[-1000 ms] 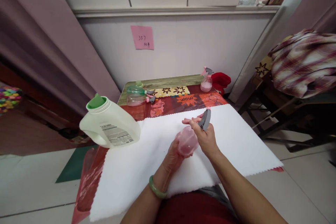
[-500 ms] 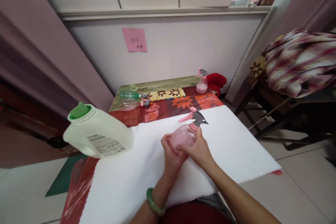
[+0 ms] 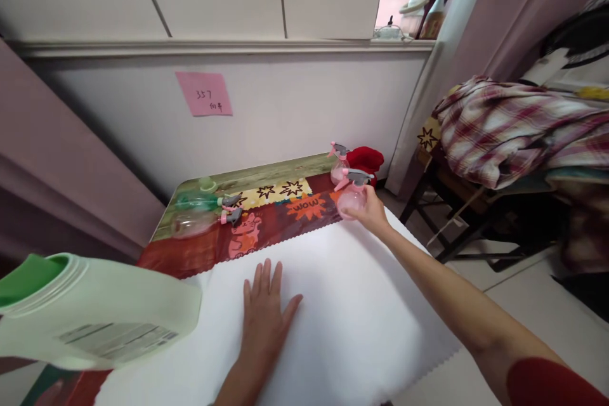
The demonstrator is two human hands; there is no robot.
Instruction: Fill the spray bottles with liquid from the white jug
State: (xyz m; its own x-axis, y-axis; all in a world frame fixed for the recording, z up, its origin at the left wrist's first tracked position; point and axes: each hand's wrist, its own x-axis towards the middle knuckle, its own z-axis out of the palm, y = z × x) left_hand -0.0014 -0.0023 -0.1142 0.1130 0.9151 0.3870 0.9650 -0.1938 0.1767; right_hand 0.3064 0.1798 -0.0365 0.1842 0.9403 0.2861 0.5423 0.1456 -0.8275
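Note:
My right hand (image 3: 373, 212) is closed round a pink spray bottle (image 3: 351, 202) with a grey and pink trigger head. It holds the bottle upright near the far right part of the table, in front of a second pink spray bottle (image 3: 339, 171). Flat on the white cloth (image 3: 333, 304), my left hand (image 3: 263, 304) has its fingers spread and holds nothing. To its left stands a large pale green jug (image 3: 118, 304) with a green spout at its open mouth. Farther back, a green spray bottle (image 3: 197, 201) and a clear pinkish one (image 3: 193, 223) lie on their sides.
A red cloth item (image 3: 366, 158) sits at the table's far right corner. The wall with a pink note (image 3: 204, 94) bounds the back. On the right, a plaid cloth (image 3: 504, 127) is heaped on a dark chair. Curtains hang at both sides.
My right hand has carried the pink spray bottle away from me to the back of the table. My left hand has let go of it and now lies on the cloth. The view has shifted.

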